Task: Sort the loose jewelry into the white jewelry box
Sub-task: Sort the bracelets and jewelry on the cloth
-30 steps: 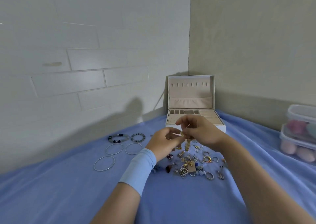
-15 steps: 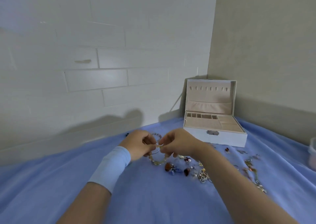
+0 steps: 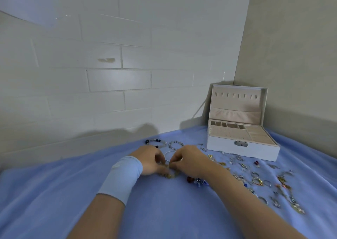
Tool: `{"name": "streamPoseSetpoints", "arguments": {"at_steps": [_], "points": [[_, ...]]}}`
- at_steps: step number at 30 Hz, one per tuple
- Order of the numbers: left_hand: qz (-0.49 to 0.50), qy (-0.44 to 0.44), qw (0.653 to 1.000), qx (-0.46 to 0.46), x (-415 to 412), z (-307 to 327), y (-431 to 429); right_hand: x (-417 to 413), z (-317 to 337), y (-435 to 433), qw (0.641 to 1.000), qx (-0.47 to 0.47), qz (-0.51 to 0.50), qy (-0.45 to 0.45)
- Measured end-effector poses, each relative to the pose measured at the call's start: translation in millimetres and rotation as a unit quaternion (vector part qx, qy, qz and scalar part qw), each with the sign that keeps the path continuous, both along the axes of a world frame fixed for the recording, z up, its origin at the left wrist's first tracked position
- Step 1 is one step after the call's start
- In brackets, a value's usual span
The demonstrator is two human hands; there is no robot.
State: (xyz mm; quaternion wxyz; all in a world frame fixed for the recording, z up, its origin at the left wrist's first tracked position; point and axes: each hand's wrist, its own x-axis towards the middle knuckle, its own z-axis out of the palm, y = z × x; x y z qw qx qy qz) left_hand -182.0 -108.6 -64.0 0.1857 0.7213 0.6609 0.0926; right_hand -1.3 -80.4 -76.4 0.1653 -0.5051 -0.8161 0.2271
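Two hands: the left hand (image 3: 150, 161) and right hand (image 3: 190, 161) meet low over the wrinkled blue cloth (image 3: 164, 213). Fingers are curled, and the tips of both pinch the pale gold beaded bracelet (image 3: 170, 175) between them.
Bracelet place: near the centre, at the cloth; whether it touches or hangs just above, I cannot tell. It is well apart from the box.
Step in hand: probably gathering this bracelet to carry it to the box.
Doing it well: lift with both pinches so the loop comes up whole. Clear the red and blue bead pieces (image 3: 197, 180) just to its right, then go right and far. A wide tray section should suit it better than the small far cells.
Risk: a slack strand could drag neighbouring pieces along.
Box: the white hinged jewelry box (image 3: 220, 146) stands far right in the wall corner, open, with its lid upright. It has beige lining, a hook row and gathered pocket in the lid, a divided tray and a metal front latch.
Loose jewelry: small rings, charms and earrings (image 3: 255, 179) lie scattered right of the hands, nearer than the box.
Beyond the hands: two beaded bracelets (image 3: 176, 143) and a thin bangle lie on the cloth.
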Motion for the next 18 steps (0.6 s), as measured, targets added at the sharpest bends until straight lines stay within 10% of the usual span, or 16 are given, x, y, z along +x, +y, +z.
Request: {"name": "streamPoseSetpoints", "arguments": {"at_steps": [7,18], "points": [[-0.012,-0.034,0.997,0.074,15,15,9,45,37,28,0.992,0.095,-0.084,0.024],[-0.070,0.016,0.993,0.091,76,-6,99,53,18,82,0.961,0.130,-0.048,-0.240]]}}
